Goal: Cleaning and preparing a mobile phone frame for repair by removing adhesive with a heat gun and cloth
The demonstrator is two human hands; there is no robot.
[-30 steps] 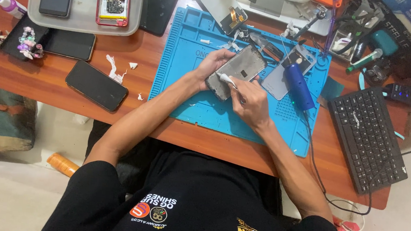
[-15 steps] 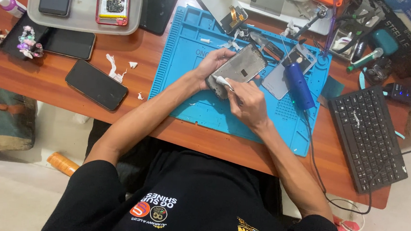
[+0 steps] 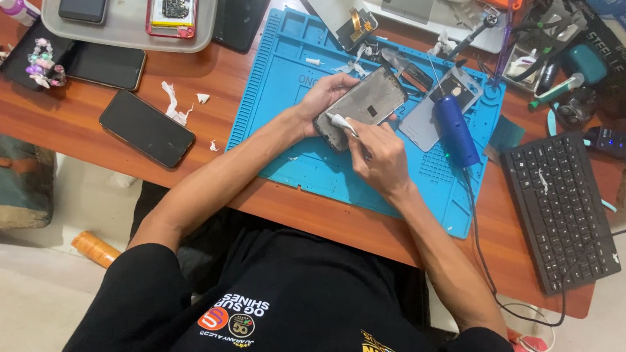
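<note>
I saw the left hand clasped around the phone frame, tilted over the blue repair mat, while the right hand had its fingers pinched shut on a white wipe against it. It looked thin, rigid and fragile; best gripped along the edges.

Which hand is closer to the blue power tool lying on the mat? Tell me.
The right hand. It works at the near end of the phone frame, just beside the blue power tool. The left hand grips the frame's far side, with the frame between it and the tool.
</note>
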